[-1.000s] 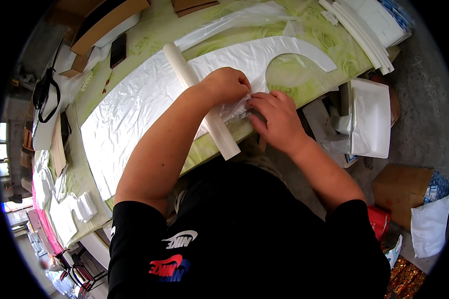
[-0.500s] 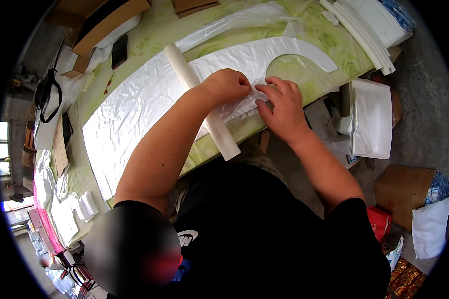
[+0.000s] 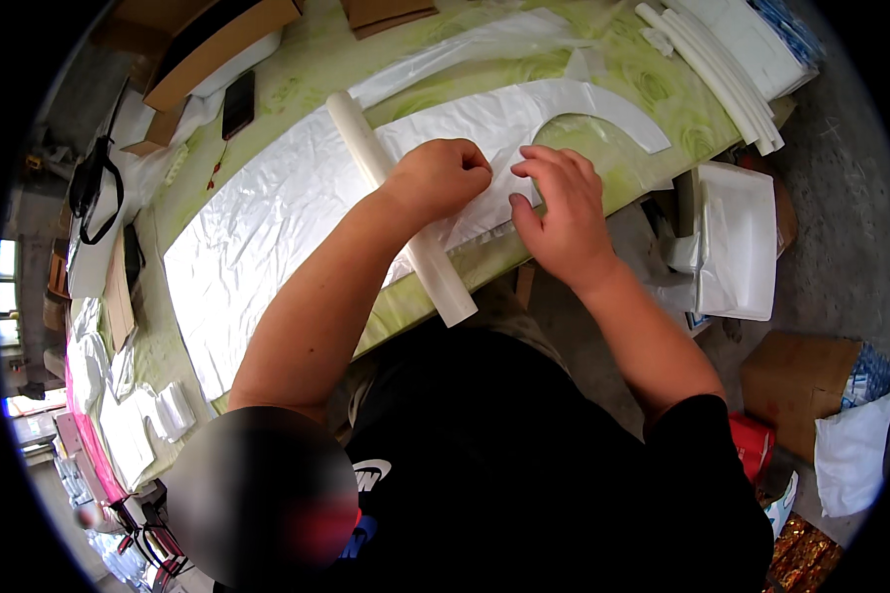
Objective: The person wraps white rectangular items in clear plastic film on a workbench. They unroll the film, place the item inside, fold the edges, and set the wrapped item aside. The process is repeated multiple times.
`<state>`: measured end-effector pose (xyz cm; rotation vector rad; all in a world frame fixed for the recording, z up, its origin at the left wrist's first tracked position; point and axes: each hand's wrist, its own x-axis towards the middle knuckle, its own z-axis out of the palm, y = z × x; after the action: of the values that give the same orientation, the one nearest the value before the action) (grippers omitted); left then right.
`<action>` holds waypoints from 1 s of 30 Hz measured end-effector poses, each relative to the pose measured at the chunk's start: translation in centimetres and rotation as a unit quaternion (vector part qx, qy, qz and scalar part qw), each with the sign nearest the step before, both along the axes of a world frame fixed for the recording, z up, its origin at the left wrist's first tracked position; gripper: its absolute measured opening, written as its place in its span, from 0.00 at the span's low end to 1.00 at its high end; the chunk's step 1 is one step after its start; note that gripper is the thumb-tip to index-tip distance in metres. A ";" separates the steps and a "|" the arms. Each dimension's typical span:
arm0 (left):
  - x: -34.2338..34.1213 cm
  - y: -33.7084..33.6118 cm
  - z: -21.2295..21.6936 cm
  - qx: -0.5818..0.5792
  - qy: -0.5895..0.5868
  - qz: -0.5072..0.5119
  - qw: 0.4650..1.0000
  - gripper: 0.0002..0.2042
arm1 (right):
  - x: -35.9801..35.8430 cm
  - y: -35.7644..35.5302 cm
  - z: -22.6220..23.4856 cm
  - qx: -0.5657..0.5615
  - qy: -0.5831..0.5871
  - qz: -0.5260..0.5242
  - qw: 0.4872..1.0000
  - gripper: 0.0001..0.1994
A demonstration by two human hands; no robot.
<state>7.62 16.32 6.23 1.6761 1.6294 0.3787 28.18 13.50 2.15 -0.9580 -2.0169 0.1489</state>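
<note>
A long curved white board (image 3: 618,111) lies on the table, its narrow end hooking round at the right. Wrinkled clear plastic film (image 3: 257,212) covers most of it. Across the board rests a white tube (image 3: 443,282), passing under my left forearm. Just right of the tube, my left hand (image 3: 437,178) is closed above the film, thumb and fingers pressed together; anything between them is too small to tell. My right hand (image 3: 566,212) hovers by the board's inner curve, fingers bent but apart, with nothing visible in it.
The table (image 3: 702,128) has a green patterned cover. Several white tubes (image 3: 722,79) lie at its far right. A phone (image 3: 237,104) and a cardboard box (image 3: 218,44) are at the far left. A white bin (image 3: 742,237) stands right of the table, above another carton (image 3: 796,385).
My hands have drawn apart: the left moved slightly left, and the right moved slightly to the right with its fingers lifted off the film. The board and tube stay nearly in place.
</note>
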 end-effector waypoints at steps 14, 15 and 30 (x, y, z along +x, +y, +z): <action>1.6 0.6 -1.0 0.107 -0.095 0.081 0.986 0.23 | 0.2 10.1 -3.1 0.037 -0.114 -0.141 0.983 0.32; 2.1 1.2 -0.8 0.077 -0.147 0.117 0.979 0.24 | 0.1 9.6 -2.7 0.062 -0.107 -0.106 0.987 0.33; -8.5 -3.3 2.5 0.133 -0.513 0.323 0.784 0.14 | 1.5 12.0 -4.9 -0.108 0.098 -0.238 0.960 0.30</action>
<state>-0.89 13.00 8.77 0.6871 1.2120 1.6016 29.65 25.51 -2.72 -1.4795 -1.5623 0.1931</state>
